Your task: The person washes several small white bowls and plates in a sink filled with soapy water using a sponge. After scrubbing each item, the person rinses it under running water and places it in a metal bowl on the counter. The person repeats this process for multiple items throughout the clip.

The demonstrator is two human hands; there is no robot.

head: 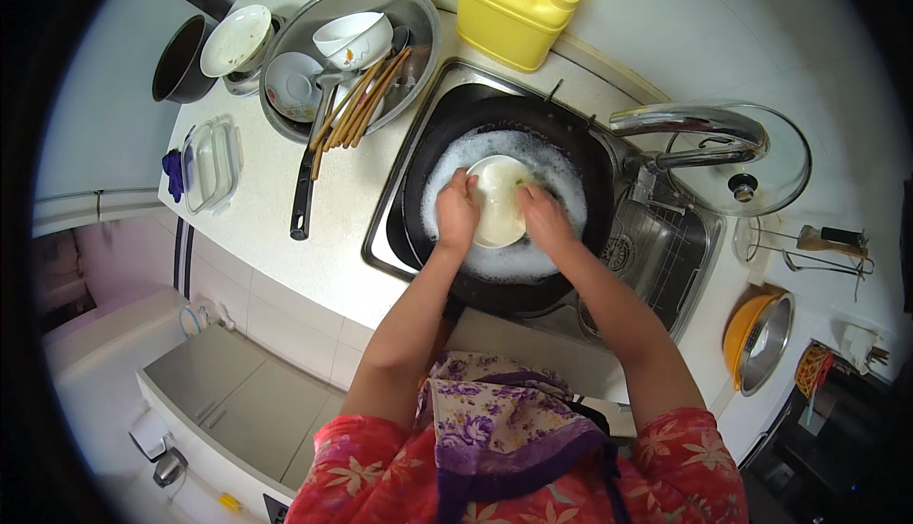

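A dark wok (506,296) full of sudsy water (471,160) sits over the left basin of a steel sink. Above the suds, my left hand (457,209) grips the left rim of a pale, wet plate or shallow bowl (497,214). My right hand (546,214) is at its right side, fingers bent against its inner face. A small green bit shows by the right fingertips. Whether a cloth or sponge lies under those fingers cannot be seen.
Left of the sink, a steel basin (430,46) holds bowls, chopsticks (364,107) and a black-handled utensil (302,196). A glass container (207,167) lies farther left. A yellow jug (506,14) stands behind; the faucet (692,124) and glass lid (781,160) are right.
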